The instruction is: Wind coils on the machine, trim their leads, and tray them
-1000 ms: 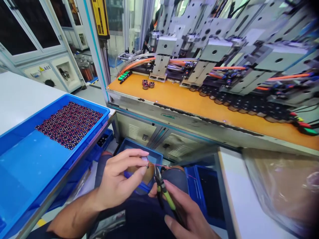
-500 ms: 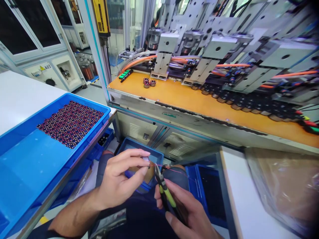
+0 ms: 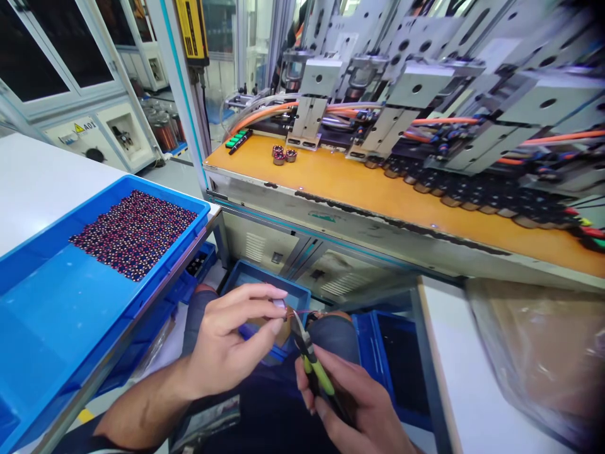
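Observation:
My left hand [image 3: 236, 337] pinches a small silvery wire-wound core [image 3: 280, 304] between thumb and fingers, above my lap. Fine reddish wires [image 3: 302, 311] come out of its right side. In my right hand [image 3: 350, 391] is a pair of cutting pliers [image 3: 312, 359] with green and black handles, my fingers wrapped round them. The plier jaws point up and left, at the wires close beside the core. Whether the jaws are closed on a wire I cannot tell. My left fingers hide most of the core.
A blue tray [image 3: 28, 328] holding many small wound cores [image 3: 137, 233] is on the left. Ahead, an orange bench top [image 3: 340, 180] carries several cores [image 3: 283, 154], green-and-black pens and a machine with orange hoses. A blue bin [image 3: 302, 296] sits below; a plastic-wrapped package [image 3: 534, 353] lies right.
The plier jaws have shifted slightly left, nearer the core. The long thin wire that trailed right past the pliers is less visible now. My left hand has barely moved.

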### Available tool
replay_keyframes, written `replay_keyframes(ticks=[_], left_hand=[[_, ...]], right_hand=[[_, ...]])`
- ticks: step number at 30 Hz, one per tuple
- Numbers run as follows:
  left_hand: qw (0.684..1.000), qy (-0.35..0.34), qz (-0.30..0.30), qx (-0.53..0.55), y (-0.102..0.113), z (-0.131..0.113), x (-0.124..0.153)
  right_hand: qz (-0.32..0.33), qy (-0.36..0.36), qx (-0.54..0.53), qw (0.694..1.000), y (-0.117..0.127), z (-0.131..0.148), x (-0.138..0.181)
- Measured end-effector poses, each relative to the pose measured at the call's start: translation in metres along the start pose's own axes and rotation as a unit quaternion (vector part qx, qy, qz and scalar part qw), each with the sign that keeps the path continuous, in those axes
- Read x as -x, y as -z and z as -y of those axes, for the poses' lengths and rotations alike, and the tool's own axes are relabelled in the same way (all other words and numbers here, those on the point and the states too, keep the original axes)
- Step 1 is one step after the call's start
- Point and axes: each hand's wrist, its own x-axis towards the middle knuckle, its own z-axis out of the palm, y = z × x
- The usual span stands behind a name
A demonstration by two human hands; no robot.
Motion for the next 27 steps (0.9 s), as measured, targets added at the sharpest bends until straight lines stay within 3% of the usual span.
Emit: replay_keyframes(ticks=[5,8,12,17,27], left_hand=[[1.0,0.002,0.001,0.004,0.0,0.001,0.0],[1.0,0.0,0.01,0.013,0.002,0.005,0.001],[0.998,-0.027,0.018,0.052,0.004,0.013,0.003],[0.989,-0.046,-0.006,0.139,0.002,0.019,0.006],[0.994,-0.059,-0.008,0.089,-0.001,0.015,0.01]], right_hand=[[0.035,-0.078,-0.089,0.992,0.003,-0.001,0.002],[0.015,-0.104,-0.127,0.986,0.006,-0.006,0.007],[-0.03,-0.107,-0.144,0.983,0.013,-0.008,0.014],[0.012,-0.096,-0.114,0.989,0.024,0.001,0.019],[0.035,-0.081,-0.1,0.991,0.021,0.018,0.015]])
